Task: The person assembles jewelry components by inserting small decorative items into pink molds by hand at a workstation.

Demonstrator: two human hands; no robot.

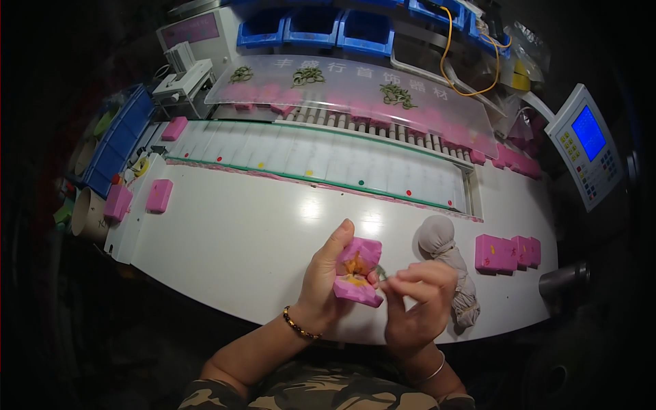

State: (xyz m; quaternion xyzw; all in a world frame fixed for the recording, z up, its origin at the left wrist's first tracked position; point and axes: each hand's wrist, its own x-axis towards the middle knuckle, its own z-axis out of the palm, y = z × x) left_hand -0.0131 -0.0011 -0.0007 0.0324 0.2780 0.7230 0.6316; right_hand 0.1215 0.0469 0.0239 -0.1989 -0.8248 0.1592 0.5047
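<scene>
Above the desk (246, 232) by its near edge, left hand (318, 281) clasps the split pink block (357, 264), halves gaping, while right hand (418, 304) pinches a small greenish piece (380, 273) at its right side; steady halves and light finger pressure seem advisable.

Free passage extends over the smooth white tabletop (232, 232) from the bare left hand (316, 283) leftward to a small pink rectangular block (159, 197), and forward to the long, green-edged white strip (307, 154). Beyond, a frosted translucent plastic sheet (348, 85) covers part of the pale rollers (342, 121) from above. Beside the bare right hand (420, 301), a knotted grey cloth bundle (437, 236) obstructs low rightward passage; a narrow gap separates it from a row of pink rectangular blocks (495, 253).
</scene>
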